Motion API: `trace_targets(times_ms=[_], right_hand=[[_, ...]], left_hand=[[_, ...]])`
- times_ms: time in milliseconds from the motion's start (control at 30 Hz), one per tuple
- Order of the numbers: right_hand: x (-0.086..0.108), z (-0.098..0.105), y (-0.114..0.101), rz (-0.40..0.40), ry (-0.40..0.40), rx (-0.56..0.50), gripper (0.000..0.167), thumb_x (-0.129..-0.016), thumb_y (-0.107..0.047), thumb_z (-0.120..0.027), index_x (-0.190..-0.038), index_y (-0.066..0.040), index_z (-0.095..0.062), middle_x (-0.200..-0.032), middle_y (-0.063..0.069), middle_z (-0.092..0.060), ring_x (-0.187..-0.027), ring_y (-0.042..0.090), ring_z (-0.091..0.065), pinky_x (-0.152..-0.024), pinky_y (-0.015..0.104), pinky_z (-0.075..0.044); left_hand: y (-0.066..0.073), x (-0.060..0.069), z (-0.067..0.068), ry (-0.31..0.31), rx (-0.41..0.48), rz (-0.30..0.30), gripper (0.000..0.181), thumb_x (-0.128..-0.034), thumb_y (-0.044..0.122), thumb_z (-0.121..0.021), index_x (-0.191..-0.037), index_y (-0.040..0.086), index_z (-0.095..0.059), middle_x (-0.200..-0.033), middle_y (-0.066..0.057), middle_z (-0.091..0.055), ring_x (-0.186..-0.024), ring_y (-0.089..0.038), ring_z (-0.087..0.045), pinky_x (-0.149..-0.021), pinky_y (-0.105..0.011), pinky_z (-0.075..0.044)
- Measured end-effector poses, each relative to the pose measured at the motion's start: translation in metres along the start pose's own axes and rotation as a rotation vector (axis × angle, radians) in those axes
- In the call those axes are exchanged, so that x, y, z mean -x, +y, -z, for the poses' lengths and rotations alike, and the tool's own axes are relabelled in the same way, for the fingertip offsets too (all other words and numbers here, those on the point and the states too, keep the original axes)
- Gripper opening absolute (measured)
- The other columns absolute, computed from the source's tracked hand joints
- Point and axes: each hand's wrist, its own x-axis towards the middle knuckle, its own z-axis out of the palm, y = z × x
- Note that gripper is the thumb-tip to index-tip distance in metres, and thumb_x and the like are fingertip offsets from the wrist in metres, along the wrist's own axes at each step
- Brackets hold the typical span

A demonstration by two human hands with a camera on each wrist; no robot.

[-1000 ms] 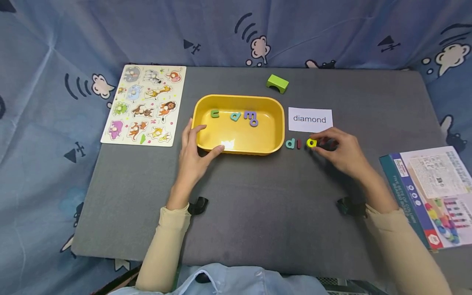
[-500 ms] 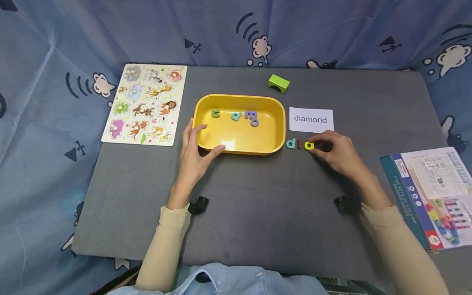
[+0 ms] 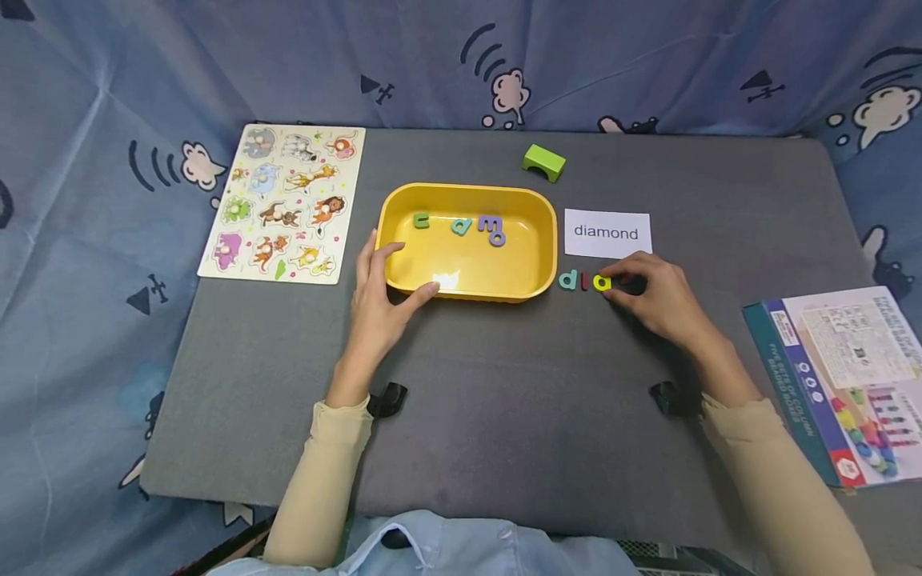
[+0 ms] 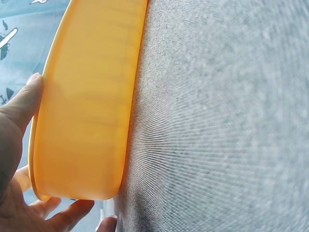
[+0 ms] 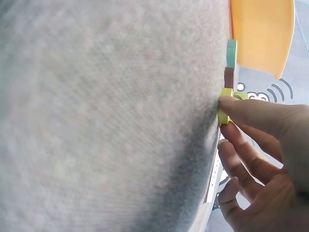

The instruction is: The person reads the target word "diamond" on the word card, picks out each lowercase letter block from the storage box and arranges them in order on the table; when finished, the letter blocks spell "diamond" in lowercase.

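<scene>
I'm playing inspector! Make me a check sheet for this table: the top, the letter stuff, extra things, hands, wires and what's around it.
Surface: grey table, looks flat.
Job's things: yellow tray with four letters inside; teal d, red letter and yellow letter in a row, nearer the person than the "diamond" card.
Clutter: green block beyond the tray, animal board at left, box at right.
Left hand: holds the tray's near-left corner.
Right hand: pinches the yellow letter.
Cables: nothing seen.
Surroundings: blue patterned curtain behind and at both sides.
</scene>
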Motion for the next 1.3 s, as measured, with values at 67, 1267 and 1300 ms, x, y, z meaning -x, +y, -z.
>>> trace_targets(times_ms=[67, 1267, 1300], right_hand=[[0.000, 0.000, -0.001, 0.000, 0.002, -0.005, 0.026, -0.089, -0.001, -0.083, -0.114, -0.003, -0.079, -0.108, 0.015, -0.072, -0.096, 0.028, -0.060, -0.083, 0.039, -0.041], [-0.039, -0.002, -0.068, 0.038, 0.058, -0.126, 0.037, -0.092, -0.008, -0.082, -0.128, -0.006, -0.073, -0.116, 0.014, -0.072, -0.103, 0.027, -0.060, -0.083, 0.038, -0.042], [-0.042, -0.003, -0.071, 0.051, 0.062, -0.133, 0.037, -0.092, -0.007, -0.082, -0.128, -0.005, -0.073, -0.116, 0.015, -0.072, -0.104, 0.029, -0.060, -0.083, 0.041, -0.043]], left_hand=[[0.000, 0.000, 0.000, 0.001, -0.002, 0.006, 0.076, -0.0911, 0.044, -0.084, -0.154, 0.021, -0.047, -0.179, -0.004, -0.014, -0.157, -0.039, -0.035, -0.120, -0.066, -0.032], [-0.001, -0.001, 0.000, -0.003, 0.003, 0.006, 0.076, -0.0912, 0.045, -0.083, -0.154, 0.021, -0.047, -0.179, -0.003, -0.014, -0.156, -0.039, -0.036, -0.121, -0.064, -0.033], [-0.001, -0.001, 0.000, -0.004, 0.003, 0.006, 0.076, -0.0913, 0.045, -0.083, -0.154, 0.021, -0.047, -0.179, -0.003, -0.014, -0.156, -0.039, -0.037, -0.121, -0.064, -0.033]])
